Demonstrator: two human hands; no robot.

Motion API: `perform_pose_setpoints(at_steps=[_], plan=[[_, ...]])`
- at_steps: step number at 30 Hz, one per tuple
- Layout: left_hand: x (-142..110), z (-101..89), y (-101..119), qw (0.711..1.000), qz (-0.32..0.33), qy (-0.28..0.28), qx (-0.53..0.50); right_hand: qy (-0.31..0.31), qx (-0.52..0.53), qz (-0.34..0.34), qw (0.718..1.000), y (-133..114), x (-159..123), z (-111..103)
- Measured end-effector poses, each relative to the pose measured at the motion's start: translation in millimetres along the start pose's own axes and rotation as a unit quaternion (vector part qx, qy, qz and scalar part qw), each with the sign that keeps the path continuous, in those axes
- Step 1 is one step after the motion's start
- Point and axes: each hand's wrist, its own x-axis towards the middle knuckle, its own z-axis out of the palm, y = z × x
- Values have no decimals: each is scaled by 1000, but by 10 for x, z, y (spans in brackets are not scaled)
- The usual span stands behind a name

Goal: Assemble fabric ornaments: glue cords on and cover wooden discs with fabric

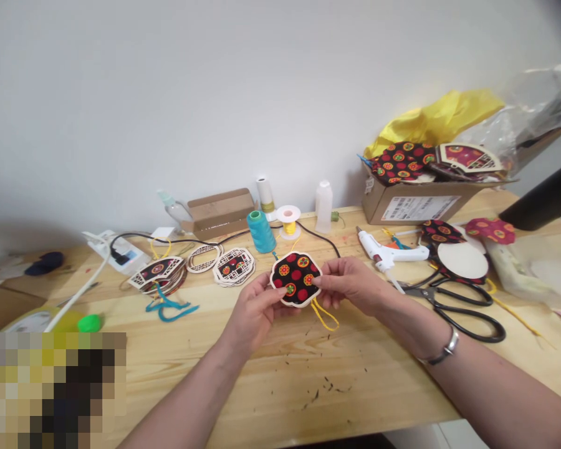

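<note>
Between both hands, just above the table, is a scalloped ornament [299,274] with a pale wooden rim and black fabric printed with red and orange flowers. My left hand [257,305] pinches its lower left edge, thumb on the fabric. My right hand [348,287] grips its right edge in the same way. A yellow cord loop [326,317] hangs from the bottom of the ornament. Behind it stand a teal thread cone [262,232] and a spool of yellow cord [288,223]. Stacked lattice wooden pieces [234,267] lie left of my hands.
A white glue gun [390,249] and black-handled scissors [449,299] lie on the right. Behind them stands a cardboard box [414,202] full of fabric pieces. Fan-shaped ornaments [159,274] and a power strip [126,254] are at left. Dark scraps dot the wooden table [243,399].
</note>
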Motion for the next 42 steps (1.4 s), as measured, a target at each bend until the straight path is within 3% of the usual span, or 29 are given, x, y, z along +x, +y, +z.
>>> perform_pose_setpoints(at_steps=[4, 10, 23, 31, 37, 39, 40, 42], plan=[[9, -16, 13, 999, -30, -24, -25, -12, -19, 14, 1000, -41, -28, -16], [23, -23, 9, 997, -74, 15, -14, -69, -53, 32, 996, -26, -47, -23], [46, 11, -9, 998, -53, 18, 5, -106, -79, 35, 991, -31, -64, -27], [22, -32, -5, 996, -87, -7, 12, -110, -92, 44, 989, -55, -78, -49], [71, -132, 177, 995, -91, 18, 22, -137, -121, 42, 982, -104, -120, -95], [90, -179, 270, 992, -41, 80, 93, -150, -133, 40, 979, -132, -148, -99], [84, -197, 309, 978, 33, 137, 152, -157, -141, 40, 977, -146, -163, -97], [29, -201, 360, 911, 195, 222, 288, -172, -163, 43, 971, -168, -192, -83]])
